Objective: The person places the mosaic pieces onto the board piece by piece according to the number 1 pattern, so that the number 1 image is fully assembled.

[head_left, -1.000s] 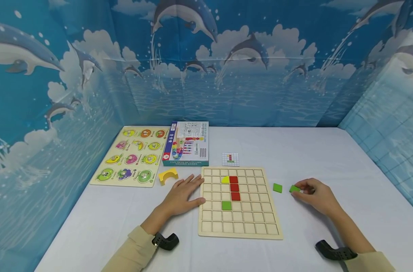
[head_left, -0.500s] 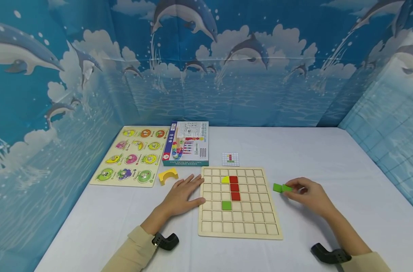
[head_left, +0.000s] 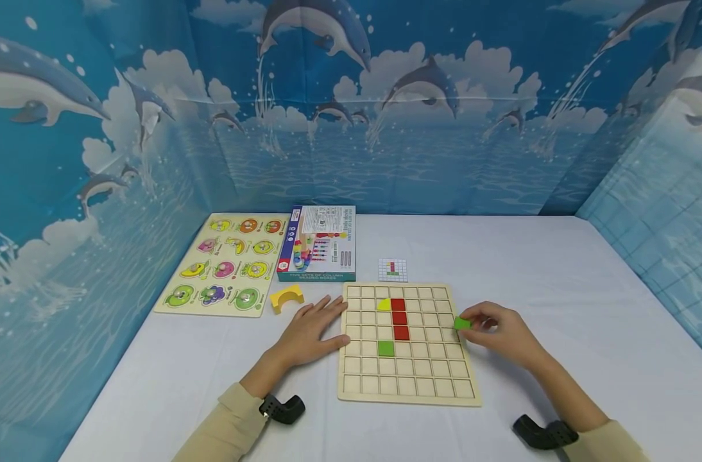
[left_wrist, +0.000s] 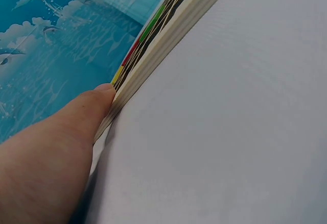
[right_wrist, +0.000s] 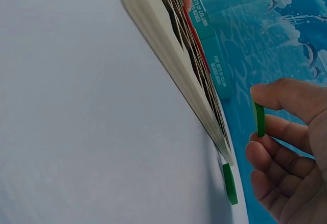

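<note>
My right hand (head_left: 504,330) pinches a green square tile (head_left: 461,323) between thumb and fingertips at the right edge of the wooden grid board (head_left: 409,403). In the right wrist view the pinched tile stands on edge, and a second green tile (right_wrist: 230,184) lies on the table by the board's corner; in the head view that one is hidden by the hand. My left hand (head_left: 312,333) lies flat with fingers spread, its fingertips and thumb touching the board's left edge. On the grid sit three red tiles (head_left: 400,318) in a column, a yellow rounded piece (head_left: 384,305) and a green tile (head_left: 385,348).
Behind the board lies a small pattern card (head_left: 393,270). To the left are a yellow arch block (head_left: 286,298), a boxed bead set (head_left: 316,244) and a fruit puzzle board (head_left: 221,266). A dolphin-printed curtain (head_left: 351,160) closes off the back and sides.
My right hand has moved left with the pinched green tile, passing over the other green tile to the board's right edge. The left hand has stayed in place.
</note>
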Demonstrator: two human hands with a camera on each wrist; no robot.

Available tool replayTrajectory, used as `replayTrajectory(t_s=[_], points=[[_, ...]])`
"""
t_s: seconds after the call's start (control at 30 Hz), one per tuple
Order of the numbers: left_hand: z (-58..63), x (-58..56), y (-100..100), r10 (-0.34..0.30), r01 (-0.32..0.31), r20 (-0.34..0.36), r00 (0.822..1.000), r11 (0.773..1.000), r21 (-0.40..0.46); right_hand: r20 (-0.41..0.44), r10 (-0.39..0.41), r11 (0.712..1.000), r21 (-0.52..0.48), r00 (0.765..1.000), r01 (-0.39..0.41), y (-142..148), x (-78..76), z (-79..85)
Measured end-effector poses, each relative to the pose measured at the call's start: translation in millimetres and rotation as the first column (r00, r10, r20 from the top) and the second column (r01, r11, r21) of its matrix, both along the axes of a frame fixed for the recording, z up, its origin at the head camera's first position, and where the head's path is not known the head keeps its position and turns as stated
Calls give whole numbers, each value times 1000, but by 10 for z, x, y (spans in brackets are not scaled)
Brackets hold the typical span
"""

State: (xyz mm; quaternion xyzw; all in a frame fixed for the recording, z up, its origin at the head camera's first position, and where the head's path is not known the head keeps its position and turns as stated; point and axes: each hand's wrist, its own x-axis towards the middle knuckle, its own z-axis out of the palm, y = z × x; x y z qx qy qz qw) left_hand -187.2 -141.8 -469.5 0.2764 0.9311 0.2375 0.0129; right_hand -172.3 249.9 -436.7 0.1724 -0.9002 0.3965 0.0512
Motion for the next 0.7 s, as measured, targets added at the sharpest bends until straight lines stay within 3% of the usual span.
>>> replayTrajectory(t_s=[0.7], points=[[5,-7,4,-2,2,6,1000,1000,2,57,199,978,-72,978,-195,-355,23,-35]])
